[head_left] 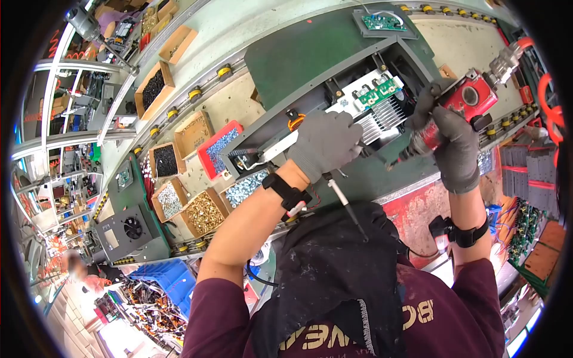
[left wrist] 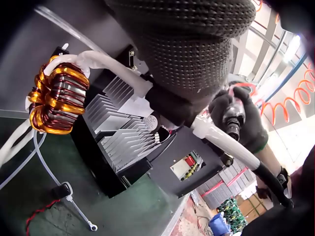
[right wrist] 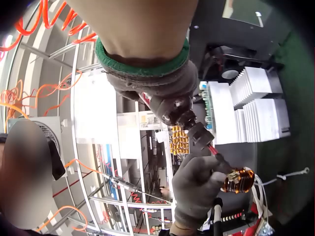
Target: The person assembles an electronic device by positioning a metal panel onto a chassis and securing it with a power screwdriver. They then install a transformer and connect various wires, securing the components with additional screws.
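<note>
My left hand (head_left: 328, 140), in a grey knit glove, is curled over the near side of a dark metal case (head_left: 310, 86). It holds a thick white cable with black sleeving (left wrist: 226, 142), whose lower end hangs toward my chest. A copper-wound toroid coil (left wrist: 59, 101) lies beside that hand. My right hand (head_left: 456, 137), gloved too, grips a red power screwdriver (head_left: 471, 95). The driver's chuck (right wrist: 199, 135) points at the left fingertips, with the bit close to them. Inside the case are silver heat sinks (head_left: 385, 119) and a green circuit board (head_left: 379, 91).
Bins of blue-white parts (head_left: 245, 188), brass parts (head_left: 205, 213) and black screws (head_left: 156, 89) line the left. Another circuit board (head_left: 382, 22) sits beyond the case. An orange coiled hose (head_left: 549, 101) hangs at right. Grey panels (head_left: 528, 173) are stacked there.
</note>
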{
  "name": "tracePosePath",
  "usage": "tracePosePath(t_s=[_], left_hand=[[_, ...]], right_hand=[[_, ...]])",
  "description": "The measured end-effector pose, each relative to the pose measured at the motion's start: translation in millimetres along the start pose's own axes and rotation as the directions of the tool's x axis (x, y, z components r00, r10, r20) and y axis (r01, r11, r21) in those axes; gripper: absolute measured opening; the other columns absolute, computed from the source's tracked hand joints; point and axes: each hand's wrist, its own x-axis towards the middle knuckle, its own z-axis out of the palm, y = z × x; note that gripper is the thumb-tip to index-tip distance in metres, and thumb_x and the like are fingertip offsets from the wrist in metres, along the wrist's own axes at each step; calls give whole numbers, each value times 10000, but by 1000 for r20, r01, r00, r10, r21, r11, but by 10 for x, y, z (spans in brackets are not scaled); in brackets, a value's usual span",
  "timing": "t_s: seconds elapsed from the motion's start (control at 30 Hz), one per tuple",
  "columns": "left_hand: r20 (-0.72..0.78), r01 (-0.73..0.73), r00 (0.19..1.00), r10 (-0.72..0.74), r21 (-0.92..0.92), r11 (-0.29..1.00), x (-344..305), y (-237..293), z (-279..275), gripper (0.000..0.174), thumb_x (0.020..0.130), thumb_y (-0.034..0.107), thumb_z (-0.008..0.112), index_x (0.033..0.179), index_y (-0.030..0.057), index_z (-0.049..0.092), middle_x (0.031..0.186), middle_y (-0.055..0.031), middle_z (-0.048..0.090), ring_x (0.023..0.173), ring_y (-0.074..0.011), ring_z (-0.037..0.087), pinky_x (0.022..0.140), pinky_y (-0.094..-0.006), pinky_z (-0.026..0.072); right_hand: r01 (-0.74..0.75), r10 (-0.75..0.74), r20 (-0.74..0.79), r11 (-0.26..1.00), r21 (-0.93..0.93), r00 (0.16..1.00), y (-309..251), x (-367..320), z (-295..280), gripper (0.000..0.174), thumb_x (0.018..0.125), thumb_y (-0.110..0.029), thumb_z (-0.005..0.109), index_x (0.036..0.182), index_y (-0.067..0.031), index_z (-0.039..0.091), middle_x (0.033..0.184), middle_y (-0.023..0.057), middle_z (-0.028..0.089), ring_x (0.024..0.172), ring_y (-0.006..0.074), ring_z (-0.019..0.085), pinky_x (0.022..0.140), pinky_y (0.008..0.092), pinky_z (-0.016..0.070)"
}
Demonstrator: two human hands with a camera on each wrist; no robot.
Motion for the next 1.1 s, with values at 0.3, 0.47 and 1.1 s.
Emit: tracePosePath(t_s=[0.3,0.47,1.1], left_hand=[[-353,226,909,-219,-23,974,57,-14,121,254,636,149,676,887,191,681,590,-24,455,475,-211,484,421,-332,380],[-389,275,877,-282,-74,958,58,-6,125,283,629,117,666,903,185,686,579,-31,422,469,-215,471,424,-336,371],[364,306,917,-163,-378,874,79,-133,-83,432,751,150,655,1175,108,582,923,-109,634,844,-303,622,731,-397,493]], right_hand=[[329,-294,217,933,-147,931,34,542,161,337,756,30,583,1087,-17,550,856,89,609,772,157,595,621,280,515],[298,-286,165,953,-58,944,148,639,143,369,764,-80,620,1119,-34,532,912,94,589,805,187,587,746,352,514],[364,-312,286,919,-150,906,271,734,232,350,740,-78,605,1078,-34,526,885,105,571,771,187,569,762,414,529]])
